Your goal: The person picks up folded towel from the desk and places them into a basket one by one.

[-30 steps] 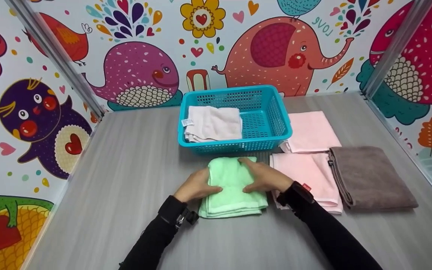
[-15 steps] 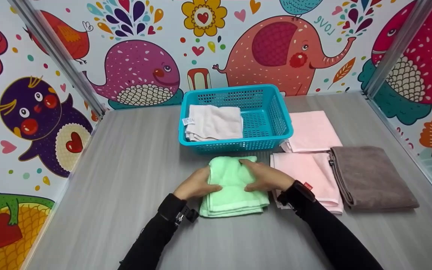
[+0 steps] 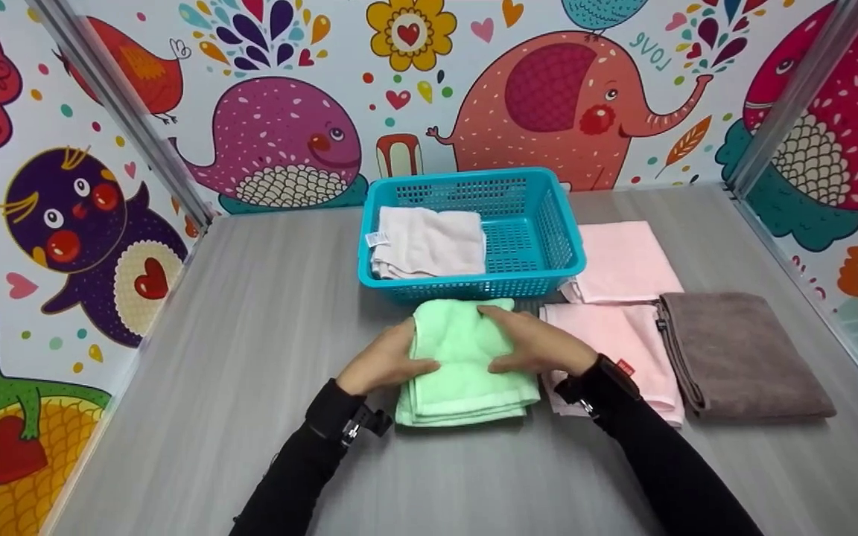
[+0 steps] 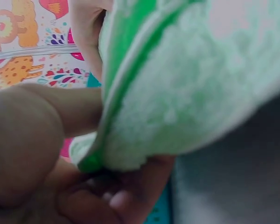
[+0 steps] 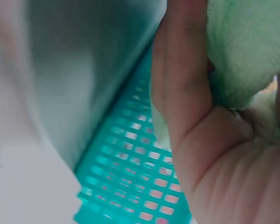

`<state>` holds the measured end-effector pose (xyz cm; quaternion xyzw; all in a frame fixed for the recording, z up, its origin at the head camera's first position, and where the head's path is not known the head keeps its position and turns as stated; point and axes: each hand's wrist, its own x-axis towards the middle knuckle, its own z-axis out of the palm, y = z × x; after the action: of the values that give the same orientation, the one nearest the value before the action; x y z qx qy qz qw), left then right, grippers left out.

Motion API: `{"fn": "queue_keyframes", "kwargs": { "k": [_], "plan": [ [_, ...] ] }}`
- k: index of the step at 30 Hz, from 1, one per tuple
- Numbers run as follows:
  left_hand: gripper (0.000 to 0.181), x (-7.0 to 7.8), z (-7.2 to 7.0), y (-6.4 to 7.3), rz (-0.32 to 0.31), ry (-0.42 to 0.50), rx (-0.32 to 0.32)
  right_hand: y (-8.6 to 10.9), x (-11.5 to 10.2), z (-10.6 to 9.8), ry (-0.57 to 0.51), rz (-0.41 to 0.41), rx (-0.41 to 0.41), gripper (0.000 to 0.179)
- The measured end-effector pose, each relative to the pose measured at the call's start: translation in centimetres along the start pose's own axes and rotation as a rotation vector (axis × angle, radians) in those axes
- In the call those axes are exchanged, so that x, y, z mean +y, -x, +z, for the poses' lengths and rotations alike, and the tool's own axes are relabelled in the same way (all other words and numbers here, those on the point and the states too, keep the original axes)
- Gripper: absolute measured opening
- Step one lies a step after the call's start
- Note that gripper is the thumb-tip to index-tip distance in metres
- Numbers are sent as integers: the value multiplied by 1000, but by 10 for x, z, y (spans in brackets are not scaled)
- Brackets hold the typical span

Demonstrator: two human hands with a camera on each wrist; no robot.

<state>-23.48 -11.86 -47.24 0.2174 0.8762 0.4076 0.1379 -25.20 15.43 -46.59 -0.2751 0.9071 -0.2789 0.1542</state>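
Observation:
A folded light green towel (image 3: 466, 372) is held between both hands, just in front of the turquoise basket (image 3: 436, 284). My left hand (image 3: 384, 361) grips its left side, thumb on top; in the left wrist view the fingers (image 4: 144, 186) curl under the towel's layered edge. The right hand (image 3: 537, 344) grips the other side with its thumb on top, and in the right wrist view its fingers (image 5: 184, 70) bend around the green cloth. Inside the basket, a folded whitish towel (image 3: 433, 242) with a small label lies at the left.
Right of the green towel lie a folded pink towel (image 3: 615, 339) with a red tag and a second pink towel (image 3: 626, 260) behind it. A folded grey-brown towel (image 3: 745, 357) is at the far right. Cartoon-printed walls (image 3: 287, 141) border the grey table (image 3: 265, 298).
The green towel, gripped by both hands, has shifted slightly away from the person toward the basket, its far edge now at the basket's front. The other towels stay in place.

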Motion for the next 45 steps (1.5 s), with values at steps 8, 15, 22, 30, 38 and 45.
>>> {"fn": "queue_keyframes", "kwargs": {
  "k": [8, 15, 22, 30, 38, 45],
  "plan": [
    [66, 13, -12, 9, 28, 8, 34, 7, -13, -12, -9, -33, 29, 90],
    [68, 19, -18, 11, 14, 2, 41, 11, -19, -18, 8, -43, 62, 90],
    [70, 24, -26, 11, 3, 7, 38, 9, -25, -26, 2, -30, 68, 91],
    [73, 27, -39, 6, 52, 12, 73, 2, -32, -38, -4, -27, 101, 92],
    [66, 35, -64, -11, 13, 32, 158, -20, -36, -68, -4, -52, 162, 92],
    [58, 40, -86, -31, -30, -24, 300, -52, -40, -91, -62, -40, 272, 90]
  ]
}}
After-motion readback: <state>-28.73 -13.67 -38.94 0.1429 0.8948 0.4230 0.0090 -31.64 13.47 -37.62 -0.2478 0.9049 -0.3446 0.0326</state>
